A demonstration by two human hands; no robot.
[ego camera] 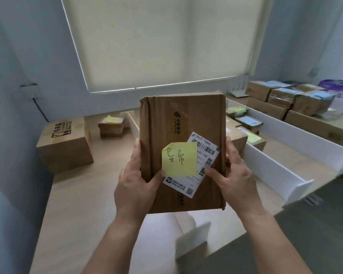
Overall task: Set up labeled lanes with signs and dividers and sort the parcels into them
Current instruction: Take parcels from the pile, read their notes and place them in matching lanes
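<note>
— What's the room like?
— A pale wooden table (pixel 83 194) under a drawn window blind (pixel 162 40), split by white dividers (pixel 273 167); beyond the held parcel, more boxes (pixel 309 103) sit right and a large carton (pixel 64 144) left.

— And the parcel?
— A taped brown parcel (pixel 181 135) raised above the table, bearing a yellow sticky note (pixel 179 160) over a shipping label (pixel 203 155). The left hand (pixel 138 186) and right hand (pixel 234 175) grip its sides.

The brown parcel (pixel 181 123) carries a printed postal logo with "CHINA POST" along its face. Its white shipping label (pixel 203 155) shows barcodes, an "EMS" mark and the digits "02-160"; the smaller print is too fine to read. A yellow sticky note (pixel 179 159) over the label bears two handwritten Chinese characters.
</note>
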